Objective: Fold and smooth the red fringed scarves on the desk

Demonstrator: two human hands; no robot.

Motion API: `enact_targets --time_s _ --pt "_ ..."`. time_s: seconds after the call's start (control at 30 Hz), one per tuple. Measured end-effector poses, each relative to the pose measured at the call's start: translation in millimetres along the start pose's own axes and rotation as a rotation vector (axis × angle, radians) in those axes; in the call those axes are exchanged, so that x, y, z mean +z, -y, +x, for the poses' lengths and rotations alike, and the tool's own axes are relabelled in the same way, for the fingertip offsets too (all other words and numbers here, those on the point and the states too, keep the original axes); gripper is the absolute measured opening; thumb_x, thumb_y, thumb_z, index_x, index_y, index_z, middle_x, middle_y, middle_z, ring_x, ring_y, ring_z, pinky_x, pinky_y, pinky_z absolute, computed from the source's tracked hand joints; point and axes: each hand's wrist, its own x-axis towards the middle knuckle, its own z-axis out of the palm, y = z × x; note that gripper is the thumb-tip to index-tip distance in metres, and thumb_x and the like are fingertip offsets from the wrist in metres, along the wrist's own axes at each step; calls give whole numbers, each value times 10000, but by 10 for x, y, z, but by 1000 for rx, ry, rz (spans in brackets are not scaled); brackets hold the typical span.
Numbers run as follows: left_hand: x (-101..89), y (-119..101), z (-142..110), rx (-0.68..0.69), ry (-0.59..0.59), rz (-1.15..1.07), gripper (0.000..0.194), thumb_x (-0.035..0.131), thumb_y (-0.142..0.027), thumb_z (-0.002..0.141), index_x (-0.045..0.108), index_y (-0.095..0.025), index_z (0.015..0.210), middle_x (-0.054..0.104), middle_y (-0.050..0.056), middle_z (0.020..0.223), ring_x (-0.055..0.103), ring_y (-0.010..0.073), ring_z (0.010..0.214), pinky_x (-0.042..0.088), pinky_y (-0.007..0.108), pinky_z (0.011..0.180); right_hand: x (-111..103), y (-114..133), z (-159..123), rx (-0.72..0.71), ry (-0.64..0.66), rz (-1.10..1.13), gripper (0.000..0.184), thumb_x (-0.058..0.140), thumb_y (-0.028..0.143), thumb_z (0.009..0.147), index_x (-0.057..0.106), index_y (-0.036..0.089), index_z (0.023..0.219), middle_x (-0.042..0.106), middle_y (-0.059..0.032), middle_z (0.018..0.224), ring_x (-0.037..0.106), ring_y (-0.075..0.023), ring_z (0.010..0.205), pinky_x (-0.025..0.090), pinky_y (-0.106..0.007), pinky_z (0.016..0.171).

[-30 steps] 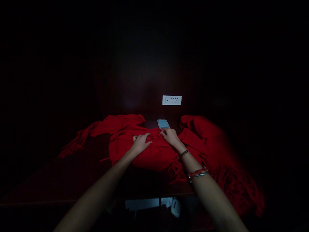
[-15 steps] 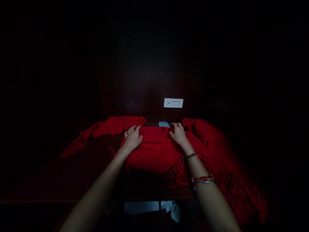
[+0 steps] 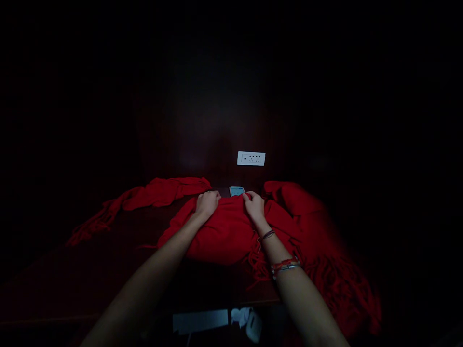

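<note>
A red fringed scarf (image 3: 224, 233) lies bunched on the dark table in front of me. My left hand (image 3: 208, 203) is closed on its far edge, left of the middle, and the fingertips are partly hidden behind the cloth. On the right, my right hand (image 3: 254, 205) pinches the same far edge between thumb and fingers. Between the hands the cloth is drawn fairly straight. Just beyond that edge sits a phone (image 3: 237, 191) with a lit screen, its lower part covered by the cloth and close to my right fingers.
More red fringed cloth lies to the left (image 3: 162, 193) and right (image 3: 307, 212), the right part hanging over the front edge. A white socket plate (image 3: 251, 158) is on the back wall. Below the table edge are pale papers (image 3: 200, 321) and a white object (image 3: 254, 326).
Both hands first spread apart along the cloth, the left opening over it. Since then they have come closer together and closed on the far edge, which now looks straighter.
</note>
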Motion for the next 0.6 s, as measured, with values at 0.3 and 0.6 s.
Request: enact_targets --time_s 0.3,0.6 --pt "-515 350 -161 -330 187 141 198 499 -265 711 578 -139 841 583 150 912 540 285 840 403 342 656 -321 -59 36 -62 755 187 87 522 146 573 597 137 617 563 28 585 491 -91 553 369 -175 523" --pt "-43 47 -254 17 218 -57 210 483 -345 732 578 -195 846 613 64 841 558 185 797 396 248 661 152 162 -132 -247 457 -66 358 587 340 630 592 136 925 619 -57 773 554 -148 715 393 -210 641"
